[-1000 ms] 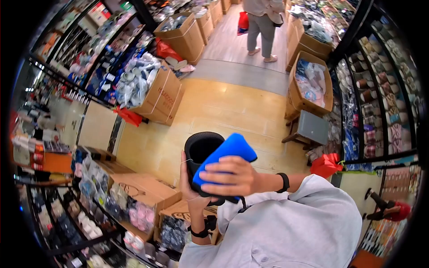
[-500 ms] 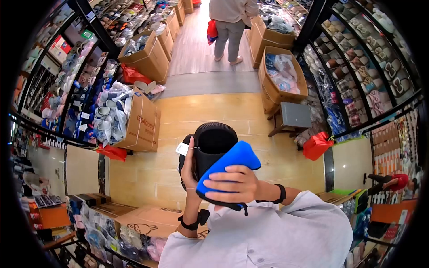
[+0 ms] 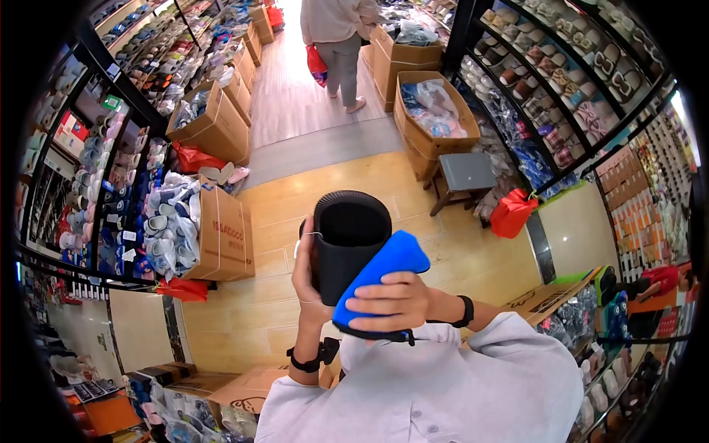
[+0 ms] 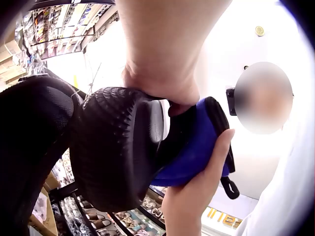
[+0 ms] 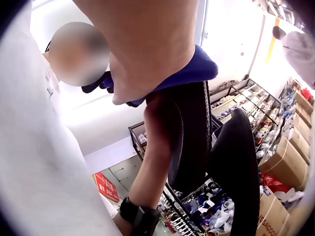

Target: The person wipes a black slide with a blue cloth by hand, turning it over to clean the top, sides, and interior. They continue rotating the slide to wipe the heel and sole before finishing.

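Observation:
In the head view my left hand [image 3: 306, 277] grips a black slipper [image 3: 351, 266] at its left side, its dark opening tilted up. A thin thread loops from it over the fingers, and a white tag [image 3: 297, 252] shows beside them. My right hand [image 3: 391, 304] holds a blue soft liner-like piece [image 3: 405, 251] with a black edge against the slipper's near right side. The left wrist view shows the slipper's ridged sole [image 4: 106, 147], a second black slipper [image 4: 34, 123] beside it, and a black pull loop [image 4: 230, 188] on the blue piece.
Cardboard boxes of bagged footwear [image 3: 225, 232] stand at left, with another box [image 3: 436, 129] ahead at right. A grey-topped stool [image 3: 467, 171] and red bag [image 3: 512, 213] are by the right shelves [image 3: 546, 88]. A person [image 3: 340, 52] stands in the aisle.
The head view has swung to the right, so the aisle and boxes lie further left. The slipper has tilted more upright, and the tag is mostly behind the fingers. Both hands keep their holds.

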`<move>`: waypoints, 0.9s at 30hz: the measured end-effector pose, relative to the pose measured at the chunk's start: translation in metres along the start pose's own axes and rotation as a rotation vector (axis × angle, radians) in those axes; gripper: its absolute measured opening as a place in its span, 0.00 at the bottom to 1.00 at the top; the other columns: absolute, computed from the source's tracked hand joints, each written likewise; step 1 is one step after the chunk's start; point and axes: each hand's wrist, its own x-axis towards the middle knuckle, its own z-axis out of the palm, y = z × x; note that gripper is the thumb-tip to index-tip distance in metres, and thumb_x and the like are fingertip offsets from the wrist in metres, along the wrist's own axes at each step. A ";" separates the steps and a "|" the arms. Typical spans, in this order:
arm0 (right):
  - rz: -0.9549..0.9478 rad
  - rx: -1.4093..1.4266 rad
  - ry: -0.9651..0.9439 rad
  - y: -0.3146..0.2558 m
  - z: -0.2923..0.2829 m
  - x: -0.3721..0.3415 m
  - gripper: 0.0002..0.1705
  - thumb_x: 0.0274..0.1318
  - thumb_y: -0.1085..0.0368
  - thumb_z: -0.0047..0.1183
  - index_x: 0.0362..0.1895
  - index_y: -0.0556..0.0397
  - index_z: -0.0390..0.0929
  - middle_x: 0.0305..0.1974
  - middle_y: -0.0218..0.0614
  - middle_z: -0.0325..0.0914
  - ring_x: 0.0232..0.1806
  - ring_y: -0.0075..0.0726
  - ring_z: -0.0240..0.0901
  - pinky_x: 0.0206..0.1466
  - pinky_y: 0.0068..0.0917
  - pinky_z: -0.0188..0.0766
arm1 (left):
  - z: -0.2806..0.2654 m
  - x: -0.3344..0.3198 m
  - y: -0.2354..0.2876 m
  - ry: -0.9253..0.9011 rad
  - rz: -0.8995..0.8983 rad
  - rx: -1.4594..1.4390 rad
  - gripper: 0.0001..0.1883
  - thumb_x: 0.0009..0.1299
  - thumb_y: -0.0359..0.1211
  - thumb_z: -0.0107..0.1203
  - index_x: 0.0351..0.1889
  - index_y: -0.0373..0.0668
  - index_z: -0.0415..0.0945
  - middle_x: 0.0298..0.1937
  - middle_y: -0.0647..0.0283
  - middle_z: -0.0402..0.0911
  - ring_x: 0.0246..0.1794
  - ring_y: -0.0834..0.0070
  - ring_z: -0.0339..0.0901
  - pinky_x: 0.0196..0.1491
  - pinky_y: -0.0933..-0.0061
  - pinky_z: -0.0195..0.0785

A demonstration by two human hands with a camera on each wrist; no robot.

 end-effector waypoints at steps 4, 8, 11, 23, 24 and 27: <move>0.003 -0.045 0.001 0.014 -0.023 -0.009 0.19 0.71 0.63 0.61 0.64 0.36 0.86 0.68 0.32 0.86 0.68 0.35 0.81 0.73 0.37 0.68 | 0.016 -0.001 0.000 -0.018 0.113 0.103 0.52 0.71 0.30 0.73 0.88 0.28 0.50 0.90 0.38 0.52 0.87 0.53 0.61 0.85 0.54 0.56; 0.337 -0.064 0.157 0.014 -0.052 -0.006 0.29 0.62 0.44 0.73 0.65 0.34 0.85 0.69 0.35 0.84 0.71 0.46 0.78 0.72 0.48 0.67 | 0.055 0.005 0.018 -0.041 0.263 0.161 0.44 0.80 0.34 0.64 0.88 0.31 0.53 0.86 0.47 0.64 0.82 0.59 0.70 0.83 0.57 0.64; 0.247 -0.169 0.118 0.000 -0.066 -0.020 0.27 0.65 0.42 0.69 0.65 0.32 0.86 0.68 0.31 0.85 0.70 0.43 0.78 0.74 0.46 0.65 | 0.074 0.008 0.016 -0.114 0.172 0.164 0.38 0.83 0.32 0.59 0.88 0.33 0.55 0.87 0.46 0.63 0.82 0.57 0.69 0.83 0.56 0.64; 0.490 -0.178 0.172 -0.023 -0.142 -0.048 0.26 0.60 0.46 0.73 0.60 0.38 0.89 0.65 0.39 0.86 0.69 0.51 0.80 0.75 0.52 0.65 | 0.137 -0.010 0.005 -0.241 0.109 0.016 0.46 0.75 0.28 0.67 0.86 0.27 0.52 0.89 0.43 0.57 0.87 0.56 0.61 0.85 0.56 0.55; 0.494 -0.218 0.147 -0.029 -0.145 -0.052 0.27 0.60 0.44 0.73 0.60 0.39 0.89 0.65 0.39 0.87 0.68 0.52 0.80 0.75 0.53 0.65 | 0.142 -0.013 0.003 -0.260 0.104 0.016 0.46 0.74 0.28 0.67 0.86 0.27 0.52 0.89 0.44 0.56 0.87 0.56 0.61 0.86 0.57 0.54; 0.329 -0.334 0.075 -0.052 -0.138 -0.071 0.24 0.63 0.43 0.70 0.61 0.32 0.89 0.65 0.30 0.87 0.67 0.41 0.81 0.77 0.46 0.63 | 0.159 -0.019 0.003 -0.253 0.062 -0.019 0.46 0.75 0.28 0.66 0.87 0.26 0.52 0.90 0.45 0.56 0.87 0.57 0.60 0.86 0.58 0.52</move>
